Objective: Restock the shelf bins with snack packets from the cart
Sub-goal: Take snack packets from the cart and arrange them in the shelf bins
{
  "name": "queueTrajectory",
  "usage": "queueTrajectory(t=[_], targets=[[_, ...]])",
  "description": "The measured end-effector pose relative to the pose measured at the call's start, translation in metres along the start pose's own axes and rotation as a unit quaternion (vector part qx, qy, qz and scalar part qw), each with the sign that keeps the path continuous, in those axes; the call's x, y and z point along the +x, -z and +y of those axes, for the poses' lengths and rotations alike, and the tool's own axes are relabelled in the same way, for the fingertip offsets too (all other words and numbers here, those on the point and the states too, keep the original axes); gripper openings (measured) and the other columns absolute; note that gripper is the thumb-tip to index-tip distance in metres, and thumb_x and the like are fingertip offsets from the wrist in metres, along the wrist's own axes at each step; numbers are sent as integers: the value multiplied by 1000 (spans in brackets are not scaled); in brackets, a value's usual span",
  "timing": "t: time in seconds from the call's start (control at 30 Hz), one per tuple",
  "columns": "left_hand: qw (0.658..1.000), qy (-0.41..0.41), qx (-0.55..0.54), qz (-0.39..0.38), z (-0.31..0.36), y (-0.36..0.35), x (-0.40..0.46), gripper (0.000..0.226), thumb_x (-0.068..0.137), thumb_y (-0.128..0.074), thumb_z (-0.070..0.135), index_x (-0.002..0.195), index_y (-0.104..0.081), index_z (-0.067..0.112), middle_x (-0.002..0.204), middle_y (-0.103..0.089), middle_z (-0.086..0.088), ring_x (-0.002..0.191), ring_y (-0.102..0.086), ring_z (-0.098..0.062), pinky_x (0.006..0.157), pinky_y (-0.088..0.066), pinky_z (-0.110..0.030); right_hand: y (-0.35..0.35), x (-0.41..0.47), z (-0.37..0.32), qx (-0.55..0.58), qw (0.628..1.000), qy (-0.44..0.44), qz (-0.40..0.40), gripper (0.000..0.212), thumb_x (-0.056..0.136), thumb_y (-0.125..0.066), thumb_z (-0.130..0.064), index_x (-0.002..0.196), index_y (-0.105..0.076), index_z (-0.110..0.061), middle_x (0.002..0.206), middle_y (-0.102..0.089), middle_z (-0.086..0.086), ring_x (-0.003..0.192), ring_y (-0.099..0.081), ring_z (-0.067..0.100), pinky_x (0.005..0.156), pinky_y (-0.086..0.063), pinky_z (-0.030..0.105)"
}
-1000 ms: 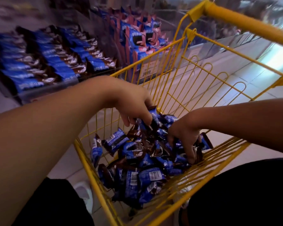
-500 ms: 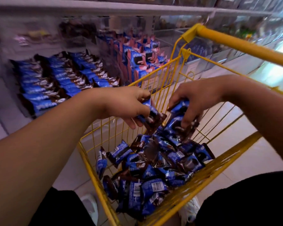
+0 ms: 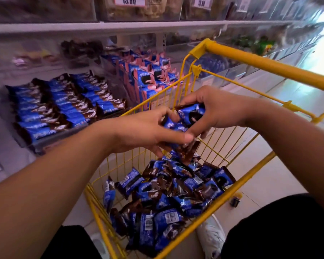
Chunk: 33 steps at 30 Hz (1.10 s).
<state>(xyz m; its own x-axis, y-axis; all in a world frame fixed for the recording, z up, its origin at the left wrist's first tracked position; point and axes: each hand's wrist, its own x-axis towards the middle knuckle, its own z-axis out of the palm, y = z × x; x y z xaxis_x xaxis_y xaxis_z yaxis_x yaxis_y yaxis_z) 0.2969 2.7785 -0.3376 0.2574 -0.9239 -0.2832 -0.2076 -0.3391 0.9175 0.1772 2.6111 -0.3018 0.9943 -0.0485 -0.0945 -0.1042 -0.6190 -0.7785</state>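
Blue and brown snack packets (image 3: pixel 165 199) lie heaped in the yellow wire cart (image 3: pixel 238 60). Above the cart, my left hand (image 3: pixel 146 131) grips a bunch of these packets (image 3: pixel 183 148), some hanging below its fingers. My right hand (image 3: pixel 213 109) meets it and pinches one packet (image 3: pixel 192 114) from above. To the left, a clear shelf bin (image 3: pixel 32 144) holds neat rows of the same blue packets (image 3: pixel 64 105). A second bin behind the cart's corner holds blue and pink packets (image 3: pixel 150 77).
An upper shelf (image 3: pixel 120 25) with price tags (image 3: pixel 129 0) runs across the top, with more clear bins along the right. My white shoes (image 3: pixel 211 238) stand on the pale tiled floor under the cart. A small dark object (image 3: pixel 235 201) lies on the floor.
Both hands have risen out of the cart's heap with packets and come together above it. The view has tilted up toward the shelves.
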Motion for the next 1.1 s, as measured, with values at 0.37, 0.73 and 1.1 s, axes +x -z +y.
queueTrajectory(t=[0.37,0.73,1.1], targets=[[978,-16,-123,170,1,7,0,47,86,-73,10,118,-43,26,94,-75,-11,69,-72,-21,50,-53,-25,24,1,6,209,973,4,93,59,73,-77,-10,126,-49,-10,94,-73,16,71,-71,23,50,-53,24],[921,-67,-373,89,12,7,-5,55,73,-39,8,124,-59,6,113,-70,-18,87,-65,-33,71,-57,-36,12,3,4,94,979,114,139,36,78,-72,-18,114,-71,-13,112,-71,15,105,-65,41,87,-56,40],[943,-108,-212,234,6,-10,-2,36,75,-63,30,111,-56,25,110,-65,-7,83,-68,-20,58,-53,-30,0,11,2,67,992,86,61,73,71,-83,-22,138,-54,-23,130,-64,-4,119,-62,10,95,-54,25]])
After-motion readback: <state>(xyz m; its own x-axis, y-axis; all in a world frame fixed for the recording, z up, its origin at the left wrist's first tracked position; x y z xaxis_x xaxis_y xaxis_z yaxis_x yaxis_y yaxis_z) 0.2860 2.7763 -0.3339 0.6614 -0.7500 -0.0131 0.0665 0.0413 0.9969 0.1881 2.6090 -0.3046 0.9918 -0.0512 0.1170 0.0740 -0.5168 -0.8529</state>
